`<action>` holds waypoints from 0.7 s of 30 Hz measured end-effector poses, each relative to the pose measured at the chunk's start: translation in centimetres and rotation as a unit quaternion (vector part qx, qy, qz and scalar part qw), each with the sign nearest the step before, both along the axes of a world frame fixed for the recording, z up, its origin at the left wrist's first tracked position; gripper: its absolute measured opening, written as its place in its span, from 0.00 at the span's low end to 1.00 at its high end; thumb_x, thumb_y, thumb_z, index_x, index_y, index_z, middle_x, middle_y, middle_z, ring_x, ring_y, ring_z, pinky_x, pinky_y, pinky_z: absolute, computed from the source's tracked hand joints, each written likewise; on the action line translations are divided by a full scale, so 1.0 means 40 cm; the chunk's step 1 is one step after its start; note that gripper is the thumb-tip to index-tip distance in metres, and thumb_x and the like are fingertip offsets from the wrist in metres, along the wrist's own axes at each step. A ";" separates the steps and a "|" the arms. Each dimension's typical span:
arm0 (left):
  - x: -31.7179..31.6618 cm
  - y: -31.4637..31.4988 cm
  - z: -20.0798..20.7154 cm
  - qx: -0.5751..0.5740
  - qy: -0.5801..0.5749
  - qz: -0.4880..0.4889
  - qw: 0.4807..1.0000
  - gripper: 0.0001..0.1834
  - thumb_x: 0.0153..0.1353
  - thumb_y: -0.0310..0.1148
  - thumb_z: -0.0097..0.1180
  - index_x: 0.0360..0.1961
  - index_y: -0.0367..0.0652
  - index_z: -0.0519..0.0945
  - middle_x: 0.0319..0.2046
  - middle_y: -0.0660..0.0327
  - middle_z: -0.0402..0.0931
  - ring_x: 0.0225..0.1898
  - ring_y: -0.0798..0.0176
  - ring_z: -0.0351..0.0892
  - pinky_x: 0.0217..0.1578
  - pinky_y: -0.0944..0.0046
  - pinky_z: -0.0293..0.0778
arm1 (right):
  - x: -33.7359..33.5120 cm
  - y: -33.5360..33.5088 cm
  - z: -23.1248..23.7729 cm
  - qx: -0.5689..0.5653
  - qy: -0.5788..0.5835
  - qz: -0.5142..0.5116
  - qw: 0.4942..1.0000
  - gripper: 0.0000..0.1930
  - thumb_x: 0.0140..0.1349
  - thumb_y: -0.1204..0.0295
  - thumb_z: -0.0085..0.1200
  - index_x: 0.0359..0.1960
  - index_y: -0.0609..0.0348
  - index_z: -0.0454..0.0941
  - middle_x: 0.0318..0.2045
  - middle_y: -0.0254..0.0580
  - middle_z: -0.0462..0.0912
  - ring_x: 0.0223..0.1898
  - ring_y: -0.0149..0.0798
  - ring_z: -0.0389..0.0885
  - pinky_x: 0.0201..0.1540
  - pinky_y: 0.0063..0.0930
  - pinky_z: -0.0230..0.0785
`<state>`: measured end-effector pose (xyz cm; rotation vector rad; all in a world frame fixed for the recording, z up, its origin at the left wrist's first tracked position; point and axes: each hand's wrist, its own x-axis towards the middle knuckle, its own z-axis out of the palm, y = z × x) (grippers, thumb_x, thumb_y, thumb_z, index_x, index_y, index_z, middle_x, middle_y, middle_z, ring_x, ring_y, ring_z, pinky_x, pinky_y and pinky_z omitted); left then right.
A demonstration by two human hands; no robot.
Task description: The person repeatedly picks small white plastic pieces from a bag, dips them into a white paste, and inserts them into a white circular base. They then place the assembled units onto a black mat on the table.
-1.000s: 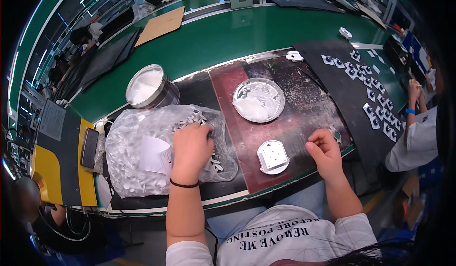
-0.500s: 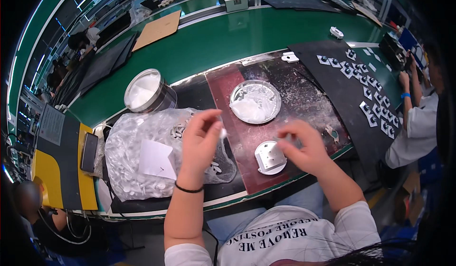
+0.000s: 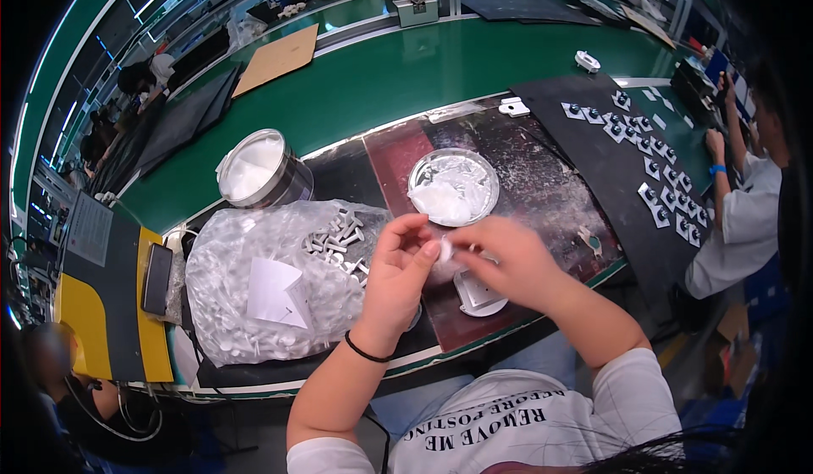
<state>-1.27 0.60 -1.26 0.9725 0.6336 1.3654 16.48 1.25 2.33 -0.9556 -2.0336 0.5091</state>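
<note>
My left hand (image 3: 405, 262) pinches a small white part (image 3: 445, 249) between thumb and fingers. Its exact shape is mostly covered. From the other side, my right hand (image 3: 501, 256), slightly blurred, has its thumb and forefinger closed at the same part. Just under the right hand lies a round, pale metal plate with a raised block (image 3: 479, 296), partly hidden. Beyond both hands is a shallow round metal dish (image 3: 490, 182) with white grease-like paste (image 3: 453, 199). Left of my left hand, a clear plastic bag (image 3: 222, 258) holds many white headed pins (image 3: 337, 238).
An open metal tin (image 3: 296, 182) of white paste stands behind the bag. A paper slip (image 3: 277, 292) lies on the bag, and a phone (image 3: 157, 279) lies farther left. At right, several small dark-topped parts (image 3: 652, 169) sit on a black mat (image 3: 584, 148) near a co-worker (image 3: 745, 211).
My left hand has moved right with the white part, uncovering the pins in the bag. My right hand has moved left to meet it, above the plate.
</note>
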 end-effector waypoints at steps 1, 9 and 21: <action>0.010 0.004 0.006 0.005 -0.001 0.011 1.000 0.17 0.61 0.23 0.53 0.52 0.42 0.68 0.43 0.62 0.67 0.44 0.69 0.71 0.46 0.68 0.71 | 0.015 0.019 -0.006 -0.017 0.011 -0.037 0.999 0.11 0.54 0.73 0.58 0.40 0.59 0.78 0.34 0.43 0.80 0.35 0.43 0.79 0.38 0.32 0.71; 0.000 0.008 0.005 -0.001 -0.007 0.012 1.000 0.17 0.61 0.22 0.51 0.51 0.40 0.68 0.46 0.60 0.67 0.47 0.65 0.71 0.53 0.63 0.69 | 0.107 0.195 -0.070 0.024 -0.106 -0.171 0.979 0.07 0.52 0.74 0.58 0.33 0.60 0.80 0.31 0.41 0.79 0.37 0.41 0.75 0.41 0.32 0.66; -0.001 0.006 0.001 0.005 0.005 0.007 1.000 0.17 0.60 0.20 0.51 0.51 0.39 0.68 0.45 0.60 0.68 0.47 0.67 0.71 0.52 0.64 0.69 | 0.090 0.216 -0.106 0.074 -0.228 -0.195 0.951 0.04 0.50 0.71 0.59 0.28 0.53 0.82 0.30 0.32 0.80 0.42 0.38 0.73 0.48 0.36 0.57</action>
